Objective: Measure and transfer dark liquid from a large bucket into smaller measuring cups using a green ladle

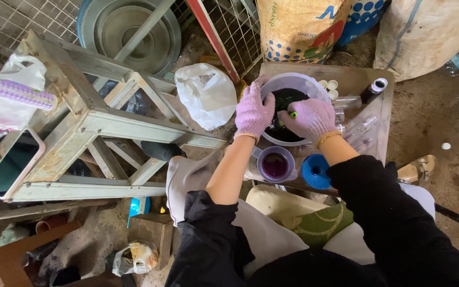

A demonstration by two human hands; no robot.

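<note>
Wooden board point(353, 79), gloved hands over bowl point(293, 85)

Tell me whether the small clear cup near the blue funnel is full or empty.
Partly filled. The small clear cup stands upright on the wooden board and holds dark purple liquid, whose surface lies below the rim.

Pale pink knitted gloves on both hands point(254, 112), yellowish cuffs, black sleeves pushed up, light trousers
</note>
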